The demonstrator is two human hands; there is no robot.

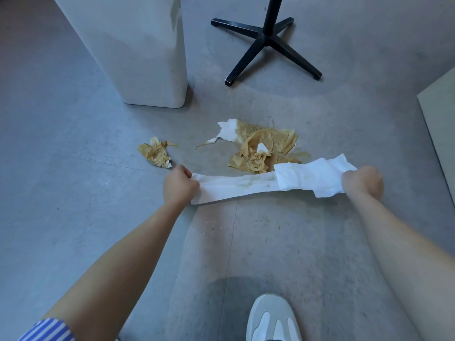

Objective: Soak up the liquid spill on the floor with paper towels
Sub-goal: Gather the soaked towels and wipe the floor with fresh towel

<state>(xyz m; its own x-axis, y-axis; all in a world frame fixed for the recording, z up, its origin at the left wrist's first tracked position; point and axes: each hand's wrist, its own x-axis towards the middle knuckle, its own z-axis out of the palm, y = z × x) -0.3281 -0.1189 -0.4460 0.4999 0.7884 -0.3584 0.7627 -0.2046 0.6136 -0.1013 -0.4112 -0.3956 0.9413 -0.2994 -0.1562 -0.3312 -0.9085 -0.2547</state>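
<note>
A long white paper towel strip (266, 184) is stretched between my hands just above the grey floor, faintly stained near its middle. My left hand (179, 185) grips its left end and my right hand (363, 182) grips its right end. Just beyond the strip lies a heap of brown, soaked paper towels (261, 148) on the brown spill (299, 155), with one white corner still dry. A separate crumpled, soaked towel wad (156, 155) lies on the floor to the left, beyond my left hand.
A white bin-like pillar (147, 57) stands at the back left. A black four-legged stand base (267, 43) sits behind the spill. A pale board edge (440, 129) is at the right. My grey shoe (273, 318) is at the bottom. Small brown splashes (211, 226) dot the floor.
</note>
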